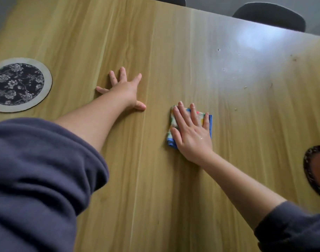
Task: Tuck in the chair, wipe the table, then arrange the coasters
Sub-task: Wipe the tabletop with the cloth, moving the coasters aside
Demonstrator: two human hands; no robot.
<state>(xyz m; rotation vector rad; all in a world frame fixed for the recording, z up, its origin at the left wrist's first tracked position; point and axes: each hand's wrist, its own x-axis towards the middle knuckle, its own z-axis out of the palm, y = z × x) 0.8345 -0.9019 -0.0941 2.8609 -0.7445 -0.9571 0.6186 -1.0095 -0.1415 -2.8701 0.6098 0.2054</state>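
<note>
My right hand [191,132] lies flat with fingers together on a folded cloth [173,135], white with coloured spots and a blue edge, pressing it onto the wooden table [173,60]. My left hand [124,88] rests palm down on the bare wood to the left of the cloth, fingers spread, holding nothing. A round coaster [17,84] with a dark floral centre and pale rim lies at the left edge. A second coaster [317,170], brown with a dark patterned rim, is cut off at the right edge.
Small crumbs and specks [235,109] dot the shiny far right part of the table. Two dark chair backs [270,15] stand against the far edge of the table. Grey floor shows beyond.
</note>
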